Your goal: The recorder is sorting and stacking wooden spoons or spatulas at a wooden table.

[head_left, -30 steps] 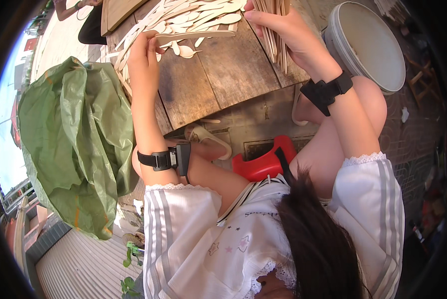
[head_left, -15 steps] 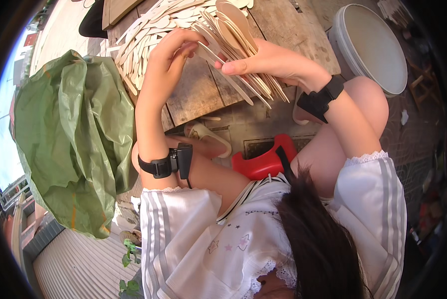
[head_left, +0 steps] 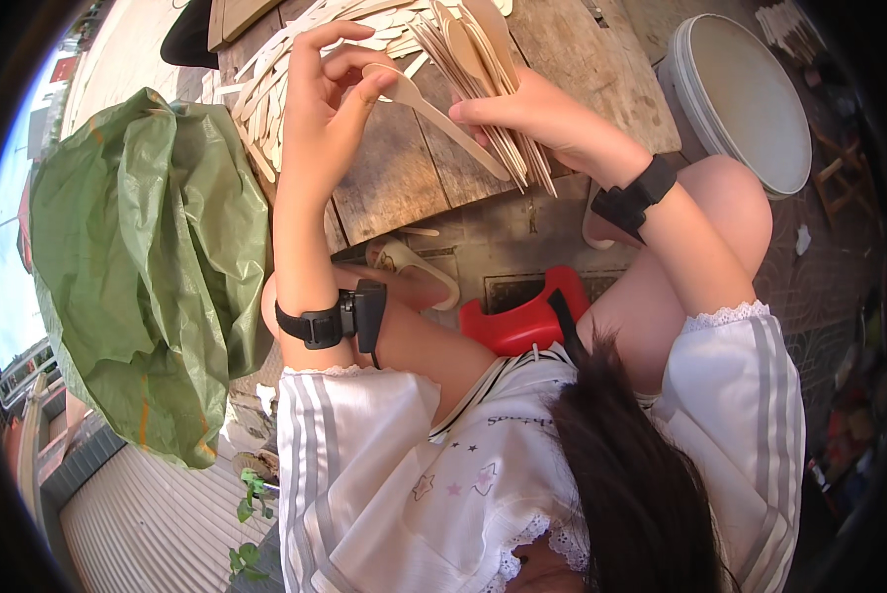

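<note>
Between the thumb and fingers of my left hand (head_left: 327,99) is the bowl end of a single wooden spoon (head_left: 419,104). Its handle slants down to the right, toward the bundle. My right hand (head_left: 532,117) is wrapped round a bundle of wooden spoons (head_left: 471,61), bowls up and handle ends sticking out below the palm. A loose heap of similar wooden spoons (head_left: 260,109) spreads over the far left of the wooden table (head_left: 389,183), partly behind my left hand.
A green plastic sack (head_left: 147,267) hangs at the left, beside the table. To the right stands a large white bucket (head_left: 745,109). Below the table edge are my knees and a red plastic stool (head_left: 522,316). More pale sticks (head_left: 787,30) lie at the far right.
My left hand has drawn back left from the bundle, with one spoon now apart in its fingers. The right hand still grips the bundle, turned slightly more upright.
</note>
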The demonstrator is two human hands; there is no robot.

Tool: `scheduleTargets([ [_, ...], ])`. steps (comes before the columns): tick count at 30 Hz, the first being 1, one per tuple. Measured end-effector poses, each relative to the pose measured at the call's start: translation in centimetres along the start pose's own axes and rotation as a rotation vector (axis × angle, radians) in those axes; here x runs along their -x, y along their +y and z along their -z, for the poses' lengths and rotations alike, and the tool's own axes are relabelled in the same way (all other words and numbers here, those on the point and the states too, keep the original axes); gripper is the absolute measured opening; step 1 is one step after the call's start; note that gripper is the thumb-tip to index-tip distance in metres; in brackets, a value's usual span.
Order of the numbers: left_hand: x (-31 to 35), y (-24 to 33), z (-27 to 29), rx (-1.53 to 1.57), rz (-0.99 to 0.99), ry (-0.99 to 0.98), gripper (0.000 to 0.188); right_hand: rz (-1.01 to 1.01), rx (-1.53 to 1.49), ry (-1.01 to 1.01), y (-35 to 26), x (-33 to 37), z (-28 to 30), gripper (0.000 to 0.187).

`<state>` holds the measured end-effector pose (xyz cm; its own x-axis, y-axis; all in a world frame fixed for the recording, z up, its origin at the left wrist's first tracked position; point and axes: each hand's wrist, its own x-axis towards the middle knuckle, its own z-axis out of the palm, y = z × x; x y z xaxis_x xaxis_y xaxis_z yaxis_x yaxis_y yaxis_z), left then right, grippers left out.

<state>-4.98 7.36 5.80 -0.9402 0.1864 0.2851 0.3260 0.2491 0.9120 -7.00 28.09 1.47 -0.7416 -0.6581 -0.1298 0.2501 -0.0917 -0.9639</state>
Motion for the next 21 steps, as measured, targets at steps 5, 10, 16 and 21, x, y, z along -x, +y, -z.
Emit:
scheduleTargets([
  [5, 0.1, 0.0, -0.4, 0.152, -0.071, 0.005, 0.037, -0.045, -0.11, -0.108, -0.8, 0.9, -1.6, 0.031],
  [10, -0.5, -1.2, -1.1, -0.063, -0.244, 0.073, 0.039, -0.137, -0.199, -0.137, -0.7, 1.2, -1.8, 0.029],
  [16, -0.4, -4.8, 0.4, -0.74, -0.024, 0.341, 0.034, 0.017, -0.19, 0.049, -1.5, 0.8, -0.4, 0.027],
  [21, 0.0, -8.5, 0.4, -1.377, -0.081, 0.117, 0.041, 0.081, -0.347, 0.27, -1.7, 1.1, 0.8, 0.029],
])
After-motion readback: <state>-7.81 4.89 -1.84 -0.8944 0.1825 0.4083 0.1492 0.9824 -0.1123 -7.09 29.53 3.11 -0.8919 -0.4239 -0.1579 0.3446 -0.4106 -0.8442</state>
